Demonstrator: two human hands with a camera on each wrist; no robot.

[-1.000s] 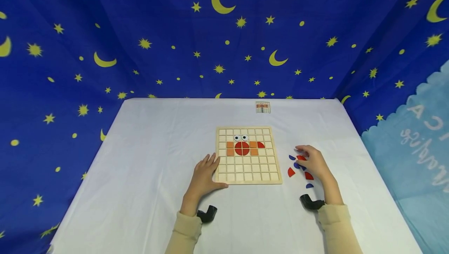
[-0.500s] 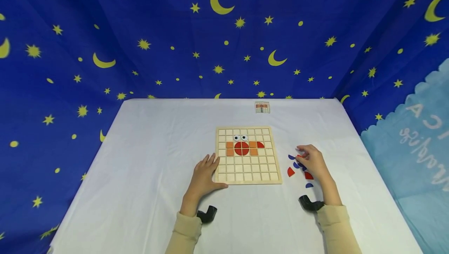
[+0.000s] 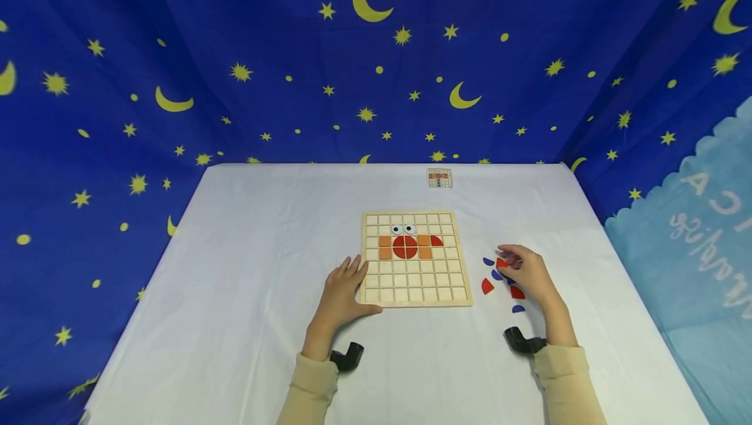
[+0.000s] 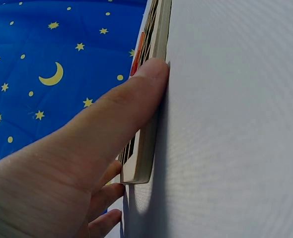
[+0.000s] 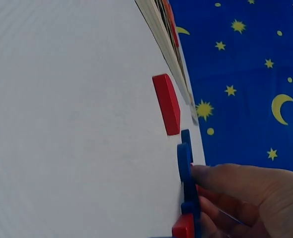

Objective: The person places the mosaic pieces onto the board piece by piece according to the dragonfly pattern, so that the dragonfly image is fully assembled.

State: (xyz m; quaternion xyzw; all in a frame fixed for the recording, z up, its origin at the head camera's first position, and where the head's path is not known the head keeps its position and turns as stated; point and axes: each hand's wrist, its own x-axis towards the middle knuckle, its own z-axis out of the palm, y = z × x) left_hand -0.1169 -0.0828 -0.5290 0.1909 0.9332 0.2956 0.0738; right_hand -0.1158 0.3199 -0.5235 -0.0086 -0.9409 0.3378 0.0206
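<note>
A wooden grid board [image 3: 423, 303] lies mid-table, bearing a red disc of quarter pieces, orange tiles, two eye pieces and a red quarter piece at right. My left hand [image 3: 339, 293] touches its near left corner, fingers straight along the left side and thumb [image 4: 153, 69] against the front edge. Right of the board, my right hand [image 3: 529, 275] pinches a red quarter-circle piece [image 3: 501, 262] between thumb and fingers. Below and around that hand lie blue half-round pieces [image 5: 184, 163] and loose red quarter pieces [image 5: 167, 105]; the hand partly hides some.
A small picture card [image 3: 439, 178] with a grid pattern lies at the table's far edge. White cloth covers the table [image 3: 264, 249]. Blue star-and-moon fabric [image 3: 376, 85] hangs behind and at the sides. Black wrist mounts [image 3: 346, 357] sit by both sleeves.
My right hand's fingers have closed on the red quarter-circle piece among the loose pieces, and more of it now shows. The left hand and board have stayed in place.
</note>
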